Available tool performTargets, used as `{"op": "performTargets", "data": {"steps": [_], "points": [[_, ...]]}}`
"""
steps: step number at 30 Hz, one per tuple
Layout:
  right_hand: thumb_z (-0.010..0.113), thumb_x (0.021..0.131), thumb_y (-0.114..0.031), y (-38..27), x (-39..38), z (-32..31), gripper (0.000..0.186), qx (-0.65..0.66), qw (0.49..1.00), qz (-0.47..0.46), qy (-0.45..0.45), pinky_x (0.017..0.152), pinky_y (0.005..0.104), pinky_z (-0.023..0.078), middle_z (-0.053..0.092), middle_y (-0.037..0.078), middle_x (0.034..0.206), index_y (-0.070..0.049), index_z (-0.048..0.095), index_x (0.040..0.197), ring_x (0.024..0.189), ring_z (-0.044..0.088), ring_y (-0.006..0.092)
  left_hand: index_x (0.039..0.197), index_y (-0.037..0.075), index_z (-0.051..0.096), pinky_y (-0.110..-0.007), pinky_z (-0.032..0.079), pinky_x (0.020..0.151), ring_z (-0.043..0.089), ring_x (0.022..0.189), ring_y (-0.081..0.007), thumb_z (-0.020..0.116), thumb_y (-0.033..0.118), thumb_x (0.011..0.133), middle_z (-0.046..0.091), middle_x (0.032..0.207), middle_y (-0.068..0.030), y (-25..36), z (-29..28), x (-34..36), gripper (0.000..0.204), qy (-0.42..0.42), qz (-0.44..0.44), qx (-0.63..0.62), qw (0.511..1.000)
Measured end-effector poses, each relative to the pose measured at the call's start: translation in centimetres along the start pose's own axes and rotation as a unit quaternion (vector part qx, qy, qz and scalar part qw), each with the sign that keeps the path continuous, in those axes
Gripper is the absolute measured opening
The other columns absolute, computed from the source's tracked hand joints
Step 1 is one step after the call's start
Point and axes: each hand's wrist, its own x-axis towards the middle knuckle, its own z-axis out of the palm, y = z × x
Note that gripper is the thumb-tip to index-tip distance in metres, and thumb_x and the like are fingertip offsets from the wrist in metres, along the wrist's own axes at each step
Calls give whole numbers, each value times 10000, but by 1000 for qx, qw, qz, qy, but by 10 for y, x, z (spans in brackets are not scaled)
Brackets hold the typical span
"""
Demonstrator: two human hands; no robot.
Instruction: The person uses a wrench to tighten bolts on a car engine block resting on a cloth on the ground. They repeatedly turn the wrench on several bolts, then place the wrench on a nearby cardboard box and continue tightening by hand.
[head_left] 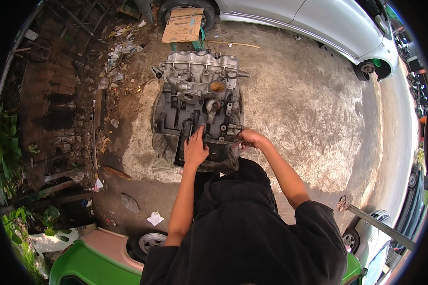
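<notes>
A dark, grimy car engine (171, 116) with an aluminium cylinder head (199, 64) stands in front of me on a crumpled grey cloth (164, 159). My left hand (196, 148) lies on the black lower part of the block, fingers extended beside a dark bracket. At the block's right side, by a small metal fitting (233, 129), my right hand (251, 138) has its fingers curled closed; what is between them is too small to make out.
A silver car (309, 23) stands behind, beside a cardboard-topped green stool (181, 26). A green-and-pink vehicle (73, 263) and a parked car (373, 240) are near me, with a metal pole (380, 225) at lower right. Scrap, litter and plants (4, 147) line the left side.
</notes>
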Motion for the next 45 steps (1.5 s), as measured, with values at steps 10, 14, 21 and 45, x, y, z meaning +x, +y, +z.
{"op": "performTargets", "data": {"steps": [10,14,21,45], "points": [[459,957,-42,-24,20,-9,262,-91,995,31,-40,459,322,489,755,275,1028,103,646,1069,451,443,112,1633,185,231,-605,298,1200,425,1460,-297,696,166,863,425,1602,-81,0,1,1,899,2,-3,-1,1000],[496,954,-38,-30,31,-14,189,-79,995,41,-55,460,325,462,756,275,973,75,646,967,461,478,116,1628,184,240,-603,294,1204,420,1464,-292,690,177,871,423,1605,-75,0,0,0,881,0,-7,-3,1000],[582,869,-25,-19,15,-2,168,-255,962,-98,11,579,373,569,747,206,845,79,648,983,654,729,230,1631,185,237,-589,285,1214,422,1465,-289,672,212,892,422,1612,-74,0,0,0,858,3,-12,-24,1000],[656,888,-146,55,-13,21,318,-262,895,-269,241,870,408,558,745,215,962,-22,725,1172,900,723,341,1596,133,322,-544,268,1235,404,1476,-266,657,220,903,429,1606,-70,2,0,-2,774,-4,-5,10,1000]]}}
